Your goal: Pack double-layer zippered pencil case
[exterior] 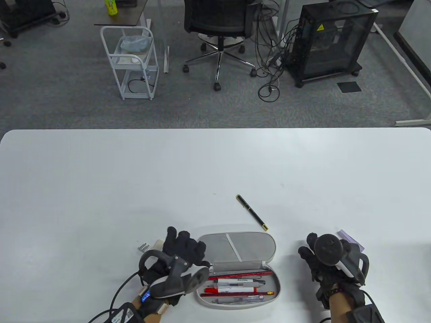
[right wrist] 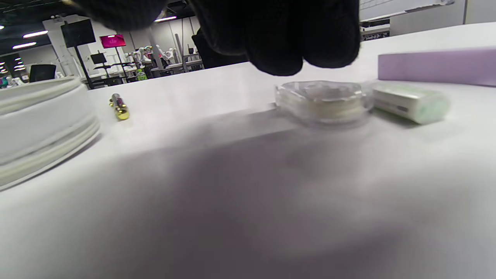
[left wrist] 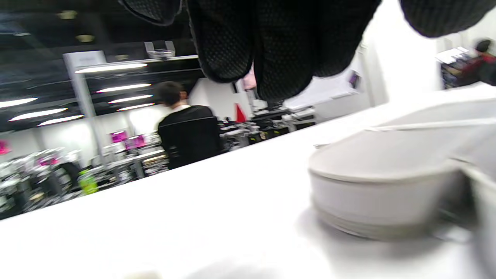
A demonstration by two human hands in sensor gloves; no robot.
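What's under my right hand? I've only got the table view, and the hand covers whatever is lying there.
Observer: The right wrist view shows a clear round case with something whitish inside, lying on the table.
Operator: Are my fingers on it?
Observer: It doesn't look like it. In that view the fingers hang just above the case and hold nothing.
Operator: Anything next to it?
Observer: A white and pale green block lies right beside the case, in front of the purple block.
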